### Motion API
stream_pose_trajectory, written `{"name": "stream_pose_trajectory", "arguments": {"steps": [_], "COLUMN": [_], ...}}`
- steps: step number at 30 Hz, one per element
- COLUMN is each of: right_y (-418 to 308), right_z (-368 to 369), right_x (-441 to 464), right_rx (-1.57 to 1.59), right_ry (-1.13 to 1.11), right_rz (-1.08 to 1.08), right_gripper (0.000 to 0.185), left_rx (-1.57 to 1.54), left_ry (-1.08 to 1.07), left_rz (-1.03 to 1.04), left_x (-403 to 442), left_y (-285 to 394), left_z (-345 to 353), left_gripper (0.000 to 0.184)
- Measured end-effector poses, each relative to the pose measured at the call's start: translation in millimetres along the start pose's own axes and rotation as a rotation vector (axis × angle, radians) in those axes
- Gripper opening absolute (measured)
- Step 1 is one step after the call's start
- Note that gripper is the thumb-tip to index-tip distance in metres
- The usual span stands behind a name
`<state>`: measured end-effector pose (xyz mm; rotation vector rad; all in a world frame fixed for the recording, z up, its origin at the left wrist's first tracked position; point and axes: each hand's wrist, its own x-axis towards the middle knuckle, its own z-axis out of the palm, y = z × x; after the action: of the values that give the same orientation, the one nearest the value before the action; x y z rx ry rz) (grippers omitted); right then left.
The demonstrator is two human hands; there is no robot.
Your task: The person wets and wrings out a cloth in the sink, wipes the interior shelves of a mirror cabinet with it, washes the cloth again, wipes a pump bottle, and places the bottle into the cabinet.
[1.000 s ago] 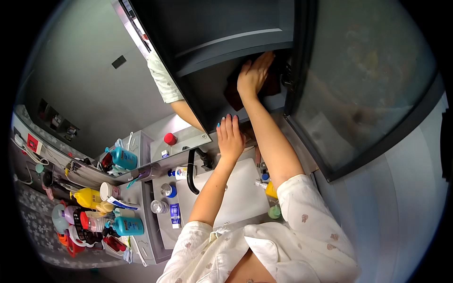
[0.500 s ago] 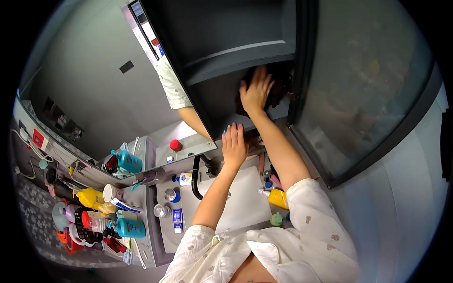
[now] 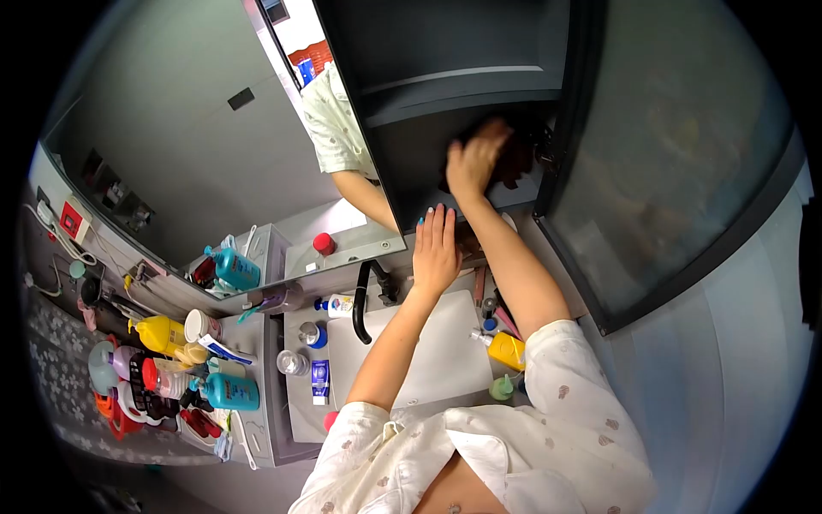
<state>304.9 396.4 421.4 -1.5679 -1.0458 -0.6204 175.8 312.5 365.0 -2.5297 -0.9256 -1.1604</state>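
My right hand [image 3: 476, 164] is inside the lower compartment of a dark mirror cabinet [image 3: 411, 141]. It is smeared by motion, but the thumb stands apart from the fingers, and no object shows in its grasp. A dark brown-black bundle [image 3: 514, 163] lies under and beside those fingers; its kind is hard to make out in the shadow. My left hand [image 3: 437, 254] has its fingers straight, with the tips at the cabinet's lower edge, above the sink [image 3: 441, 355]. The cabinet's frosted door [image 3: 668, 163] stands swung out to the right.
A black faucet [image 3: 360, 308] rises by the sink. A blue tube [image 3: 320, 382], a yellow bottle [image 3: 507, 350] and a green bottle [image 3: 501, 388] stand around it. On the left counter are a teal pump bottle [image 3: 231, 391] and a yellow jug [image 3: 160, 334]. A mirror [image 3: 188, 154] covers the wall.
The view has shifted, so the cabinet appears farther right. My right hand has moved over the dark bundle and is now blurred; the left hand stays at the cabinet's lower edge.
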Motion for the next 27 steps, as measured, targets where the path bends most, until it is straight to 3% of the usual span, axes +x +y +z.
{"name": "stream_pose_trajectory", "arguments": {"steps": [1,2,3,5,6,8,9,11,12,16,17,19,21,25,27], "right_y": [-29,-37,-44,-40,-34,-18,-8,9,11,9,9,0,-17,-31,-55], "right_z": [-37,-32,-31,-15,-12,-12,-16,-23,-27,-32,-34,-29,-18,-19,-14], "right_x": [18,9,7,-4,0,15,16,18,16,1,0,4,13,12,-2], "right_rx": [-0.134,-0.139,-0.096,0.123,0.119,-0.029,-0.031,-0.044,-0.115,-0.224,0.015,0.228,0.407,0.559,0.597], "right_ry": [-0.774,-0.279,-0.368,-0.377,-0.376,-0.346,-0.349,-0.359,-0.316,-0.275,-0.194,-0.168,-0.060,-0.052,-0.126], "right_rz": [0.018,-0.464,-0.682,-0.812,-0.804,-1.112,-1.106,-1.015,-0.868,-0.072,0.215,0.384,0.893,0.970,0.950], "right_gripper": [0.052,0.049,0.051,0.053,0.053,0.052,0.052,0.049,0.048,0.061,0.064,0.069,0.071,0.074,0.078], "left_rx": [-0.036,-0.075,-0.076,-0.093,-0.095,-0.087,-0.077,-0.068,-0.054,-0.051,-0.053,-0.051,-0.066,-0.177,-0.296], "left_ry": [-0.014,0.009,0.007,-0.014,-0.030,-0.019,-0.010,0.001,0.005,0.019,0.020,0.022,0.023,-0.001,0.106], "left_rz": [0.005,0.014,0.014,0.025,0.037,0.052,0.059,0.070,0.066,0.038,0.032,0.016,0.010,-0.015,-0.001], "left_x": [-3,-4,-6,-10,-10,-8,-9,-10,-10,-9,-10,-11,-10,-12,-20], "left_y": [2,2,1,-2,-2,-4,-3,-3,-3,1,2,3,3,1,-4], "left_z": [-4,-6,-7,-9,-13,-14,-14,-11,-11,-10,-9,-7,-6,-12,-5], "left_gripper": [0.066,0.066,0.066,0.067,0.065,0.064,0.064,0.063,0.063,0.064,0.064,0.064,0.064,0.061,0.047]}}
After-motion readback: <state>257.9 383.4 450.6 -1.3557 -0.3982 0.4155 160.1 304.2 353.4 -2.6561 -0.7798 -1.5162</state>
